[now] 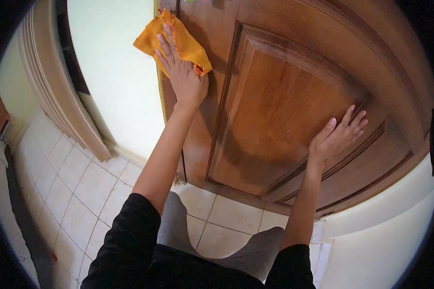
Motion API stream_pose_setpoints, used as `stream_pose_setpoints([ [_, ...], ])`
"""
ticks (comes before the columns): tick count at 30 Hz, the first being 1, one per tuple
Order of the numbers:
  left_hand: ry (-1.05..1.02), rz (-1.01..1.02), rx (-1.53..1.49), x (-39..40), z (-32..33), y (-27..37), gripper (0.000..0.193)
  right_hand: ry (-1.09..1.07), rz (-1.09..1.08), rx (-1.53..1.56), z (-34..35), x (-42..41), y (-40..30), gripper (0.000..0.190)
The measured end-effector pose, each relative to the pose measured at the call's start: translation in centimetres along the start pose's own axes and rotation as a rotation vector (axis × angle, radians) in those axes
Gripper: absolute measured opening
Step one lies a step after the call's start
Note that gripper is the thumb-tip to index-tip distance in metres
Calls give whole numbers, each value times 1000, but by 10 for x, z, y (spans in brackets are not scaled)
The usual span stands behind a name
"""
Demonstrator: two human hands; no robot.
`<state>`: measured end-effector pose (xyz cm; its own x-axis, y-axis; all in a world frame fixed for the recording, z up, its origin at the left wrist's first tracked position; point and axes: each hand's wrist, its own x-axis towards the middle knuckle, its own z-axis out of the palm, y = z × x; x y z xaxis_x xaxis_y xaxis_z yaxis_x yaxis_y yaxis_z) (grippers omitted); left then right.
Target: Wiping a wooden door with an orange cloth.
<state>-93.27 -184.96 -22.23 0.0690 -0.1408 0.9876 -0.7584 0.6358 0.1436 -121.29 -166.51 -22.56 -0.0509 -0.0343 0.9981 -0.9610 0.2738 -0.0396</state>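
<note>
Under my left hand [182, 74], an orange cloth [191, 41] with frayed edges lies pressed near the left edge of a brown panelled wooden door [275, 108]. The fingers are stretched out over the cloth and its upper corner sticks out past them. My right hand [338, 135] rests with spread fingers on the door's frame, beside the lower right corner of the large raised panel, and holds nothing. A smaller panel lies below and to the right of that hand.
Left of the door stands a pale wall [108, 72], then a moulded door frame [72, 97]. Light floor tiles [90, 184] spread below. At the far left is a pale, dark-edged object [7, 206]. A white wall [379, 231] curves along the lower right.
</note>
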Motion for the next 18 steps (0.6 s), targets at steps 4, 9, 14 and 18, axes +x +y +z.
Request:
stream_pose_setpoints([
  [4, -24, -62, -137, -40, 0, 18, 46, 4, -1, -19, -4, 1, 4, 52],
  [9, -55, 8, -67, -16, -3, 16, 63, 15, -10, -9, 0, -2, 4, 51],
  [14, -110, -136, -102, -44, -2, 24, 65, -20, 4, -17, -6, 3, -2, 52],
  [18, -66, -177, -245, -94, 3, 21, 59, -15, -5, -19, -4, 1, 1, 53],
])
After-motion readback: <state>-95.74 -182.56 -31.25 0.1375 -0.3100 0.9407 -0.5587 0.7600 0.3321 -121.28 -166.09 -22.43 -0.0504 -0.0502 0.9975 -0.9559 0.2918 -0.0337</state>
